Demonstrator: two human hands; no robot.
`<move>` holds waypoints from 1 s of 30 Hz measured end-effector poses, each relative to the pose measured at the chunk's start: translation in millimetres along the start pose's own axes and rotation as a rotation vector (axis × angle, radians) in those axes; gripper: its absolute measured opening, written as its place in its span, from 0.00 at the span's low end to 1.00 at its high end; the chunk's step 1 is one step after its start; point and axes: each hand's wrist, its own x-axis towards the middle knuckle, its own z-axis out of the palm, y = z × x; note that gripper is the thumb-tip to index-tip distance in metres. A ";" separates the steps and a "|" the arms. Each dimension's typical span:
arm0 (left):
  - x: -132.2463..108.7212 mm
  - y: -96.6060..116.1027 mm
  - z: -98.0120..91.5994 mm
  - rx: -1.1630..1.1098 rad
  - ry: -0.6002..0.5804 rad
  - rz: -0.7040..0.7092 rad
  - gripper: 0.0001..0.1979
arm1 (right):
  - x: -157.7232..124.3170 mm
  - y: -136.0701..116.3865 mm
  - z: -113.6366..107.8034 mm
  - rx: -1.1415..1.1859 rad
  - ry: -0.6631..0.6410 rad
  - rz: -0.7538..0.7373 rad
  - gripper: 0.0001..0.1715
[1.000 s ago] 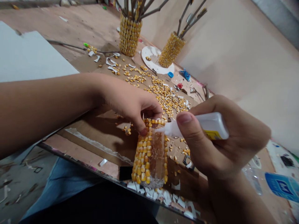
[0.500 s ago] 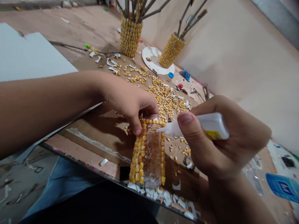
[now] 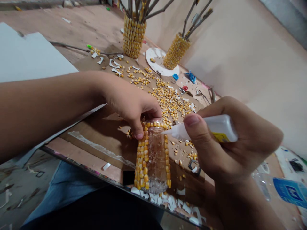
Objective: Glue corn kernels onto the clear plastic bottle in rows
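Observation:
A clear plastic cup-like container point(image 3: 157, 156) lies tilted toward me, partly covered in rows of yellow corn kernels point(image 3: 142, 159). Bare plastic shows between the kernel rows on its upper side. My left hand point(image 3: 134, 105) grips its far end, thumb on the kernels at the left and fingers curled behind the rim, partly hidden. In my right hand point(image 3: 223, 143) is a white glue bottle point(image 3: 223, 126) with a yellow label. Its nozzle points left, right by the bare strip near the far end; whether it touches cannot be told.
Loose kernels point(image 3: 168, 99) cover the cardboard beyond my hands. Behind stand two kernel-covered pots point(image 3: 134, 36) point(image 3: 177, 51) with sticks, one on a white disc point(image 3: 153, 62). Shell-like white scraps point(image 3: 171, 203) line the front edge. A water bottle point(image 3: 290, 191) lies right; white board point(image 3: 31, 57) left.
The container has shifted and turned slightly under my left hand. My right hand and the glue bottle have moved a little to the right, with the nozzle still near the bare plastic.

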 end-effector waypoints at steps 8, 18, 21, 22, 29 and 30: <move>-0.5 -0.7 0.3 -0.094 -0.002 -0.037 0.11 | -0.7 0.0 0.0 -0.021 -0.009 0.004 0.14; -0.2 -2.2 0.1 -0.122 -0.037 0.018 0.11 | 0.5 -3.2 0.3 -0.036 -0.014 -0.007 0.16; -0.3 -2.9 -0.3 -0.107 -0.033 0.041 0.11 | 0.1 -6.0 1.0 -0.063 -0.002 0.007 0.16; -0.4 -3.2 -0.4 -0.105 -0.023 0.048 0.11 | -0.4 -6.7 1.2 -0.072 -0.002 0.012 0.17; -0.5 -2.9 0.0 -0.076 0.043 0.054 0.13 | -4.1 -7.8 2.1 -0.069 0.019 0.022 0.16; -0.5 -2.7 0.1 -0.076 0.036 0.050 0.13 | -4.3 -7.9 2.3 -0.068 0.016 0.030 0.15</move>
